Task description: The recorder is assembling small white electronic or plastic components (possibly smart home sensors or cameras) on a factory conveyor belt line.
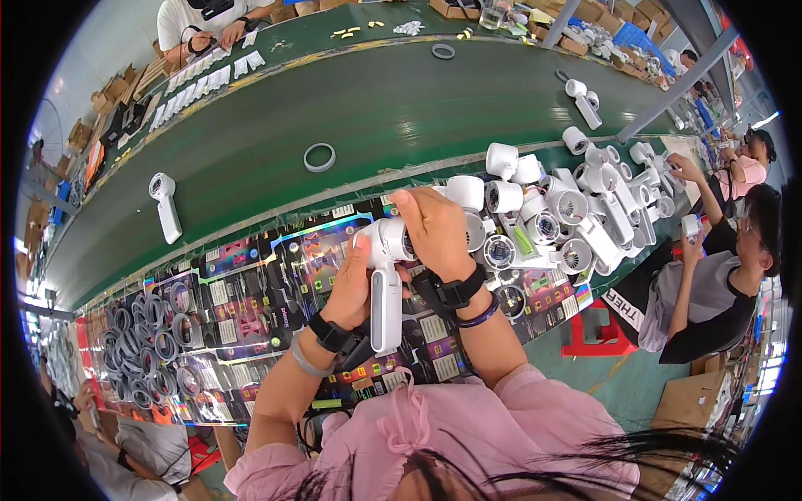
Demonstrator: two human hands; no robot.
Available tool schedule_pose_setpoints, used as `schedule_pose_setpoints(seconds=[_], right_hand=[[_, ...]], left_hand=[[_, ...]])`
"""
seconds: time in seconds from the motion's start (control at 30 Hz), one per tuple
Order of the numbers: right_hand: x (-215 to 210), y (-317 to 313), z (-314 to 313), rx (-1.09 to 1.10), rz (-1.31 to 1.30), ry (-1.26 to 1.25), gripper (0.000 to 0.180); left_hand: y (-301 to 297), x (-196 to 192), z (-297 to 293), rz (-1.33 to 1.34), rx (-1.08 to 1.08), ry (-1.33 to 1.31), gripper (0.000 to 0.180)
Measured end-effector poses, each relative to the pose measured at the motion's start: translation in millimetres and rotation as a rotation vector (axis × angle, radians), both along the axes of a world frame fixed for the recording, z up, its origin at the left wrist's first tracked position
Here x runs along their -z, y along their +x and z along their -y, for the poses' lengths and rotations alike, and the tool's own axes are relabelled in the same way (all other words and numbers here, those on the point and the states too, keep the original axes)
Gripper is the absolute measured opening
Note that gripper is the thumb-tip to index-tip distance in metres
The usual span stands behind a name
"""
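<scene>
A white handheld fan (386,311) is upright in front of my chest, its long handle pointing down toward me. My left hand (351,285) grips it from the left, with the thumb up beside the round fan head. From the right, my right hand (438,232) is closed around the other side of the head; its palm hides part of what it touches there. Right of my hands lies a heap of white fan heads and handles (571,207), some with open round fronts. A pile of grey rings (140,355) lies to the left.
A green conveyor belt (251,125) runs across ahead, carrying a white fan (164,207), a grey ring (319,158) and another fan (582,103). Printed dark sheets (242,292) cover my table. A co-worker (710,267) sits at the right, near a red stool (595,330); another person (213,29) works across the belt.
</scene>
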State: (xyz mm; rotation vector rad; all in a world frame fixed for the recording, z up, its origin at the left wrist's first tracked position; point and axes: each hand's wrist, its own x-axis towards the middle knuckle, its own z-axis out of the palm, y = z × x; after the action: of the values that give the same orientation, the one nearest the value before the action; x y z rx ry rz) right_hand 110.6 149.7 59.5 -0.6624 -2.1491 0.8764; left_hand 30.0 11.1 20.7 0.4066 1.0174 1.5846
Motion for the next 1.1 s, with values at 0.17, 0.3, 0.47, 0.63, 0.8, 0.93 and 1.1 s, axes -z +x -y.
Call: schedule_pose_setpoints(seconds=[0.17,0.3,0.47,0.63,0.8,0.93,1.1], right_hand=[[-4,1,7,-0.421,-0.25,-0.035,0.029],[9,-4,6,-0.466,-0.132,-0.048,0.026],[23,-13,11,-0.513,-0.163,-0.169,0.03],[26,-11,14,-0.561,-0.297,-0.775,0.069],[21,-5,2,-0.682,-0.242,-0.541,0.056],[28,-12,4,-0.726,-0.297,-0.442,0.036],[23,-8,5,-0.703,-0.222,-0.429,0.033]], left_hand=[[-2,-5,0,0.115,-0.057,-0.026,0.067],[0,-5,-1,0.115,-0.073,-0.051,0.064],[10,-17,1,-0.055,-0.128,-0.104,0.064],[2,-4,-1,0.026,-0.109,-0.074,0.069],[-5,-14,4,0.042,0.023,-0.118,0.074],[-8,-13,5,0.151,0.048,-0.092,0.071],[-6,-19,6,0.234,0.009,-0.135,0.071]])
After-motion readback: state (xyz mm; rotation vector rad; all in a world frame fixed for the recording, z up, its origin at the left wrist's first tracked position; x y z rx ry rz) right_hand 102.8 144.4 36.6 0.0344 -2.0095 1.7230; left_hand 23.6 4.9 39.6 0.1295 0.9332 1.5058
